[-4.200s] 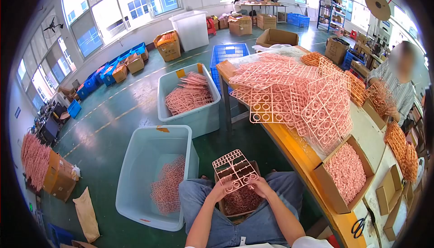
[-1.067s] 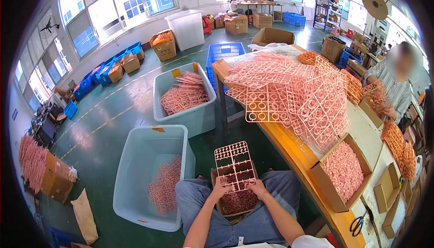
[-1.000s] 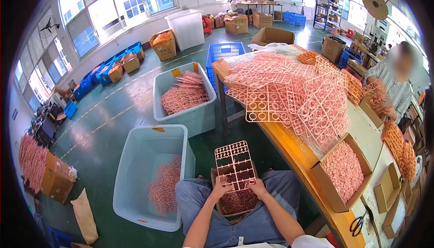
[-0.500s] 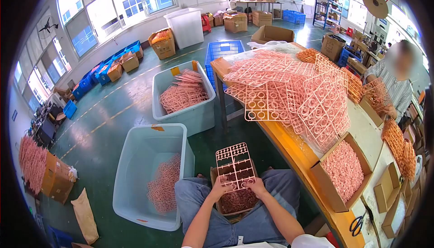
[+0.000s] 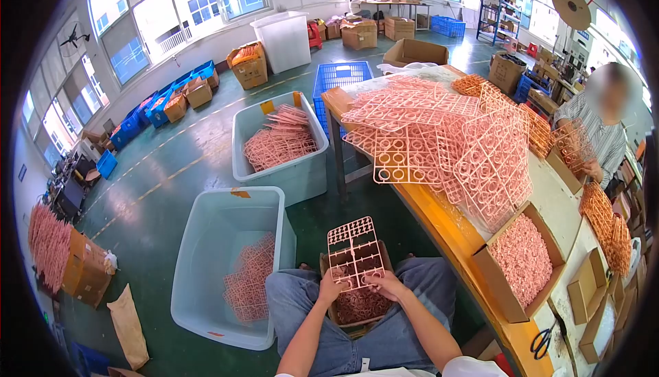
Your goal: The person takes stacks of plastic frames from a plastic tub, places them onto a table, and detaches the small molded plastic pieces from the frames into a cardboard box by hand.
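Observation:
A pink plastic lattice frame (image 5: 355,246) is held tilted up over a cardboard box (image 5: 357,306) of small dark pink pieces between the knees. My left hand (image 5: 332,286) is closed on its lower left corner. Closed on the lower right part is my right hand (image 5: 386,285). Rings show on the frame's lower edge between the hands, and rows of small parts fill its top. To the right, a large pile of pink lattice frames (image 5: 439,136) lies on the table (image 5: 439,219).
Left of the knees, a pale blue tub (image 5: 199,274) holds a few pink frames; another tub (image 5: 285,179) behind it holds more. An open box of pink pieces (image 5: 523,260) and black scissors (image 5: 541,343) lie right. A co-worker (image 5: 600,130) sits across the table holding an orange frame.
Compared with a second ago, the held frame leans a little differently and my right hand has shifted slightly left along its lower edge. Earlier, the frame was turned more to the right.

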